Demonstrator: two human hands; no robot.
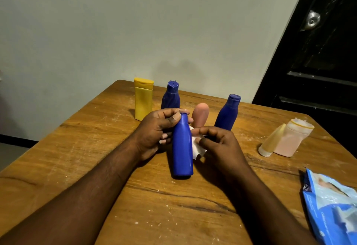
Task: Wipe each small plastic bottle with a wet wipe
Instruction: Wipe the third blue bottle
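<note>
Bottle (182,148), blue, at mid counter (96,167): our left hand (154,132) grips its neck, our right hand (218,144) pinches a white wet wipe (196,148) against its right side. Yellow bottle (143,101) stands far left; wipes pack (332,206) near right.

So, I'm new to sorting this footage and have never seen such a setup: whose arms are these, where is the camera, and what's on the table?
No machine here: a person wears one camera on the head, looking down at their arms. The left hand grips a blue bottle near its neck; the right hand pinches a wet wipe against its side. On the table stand a yellow bottle, two dark blue bottles and a pink bottle; two pale bottles sit together at right, near a blue wipes pack.
</note>
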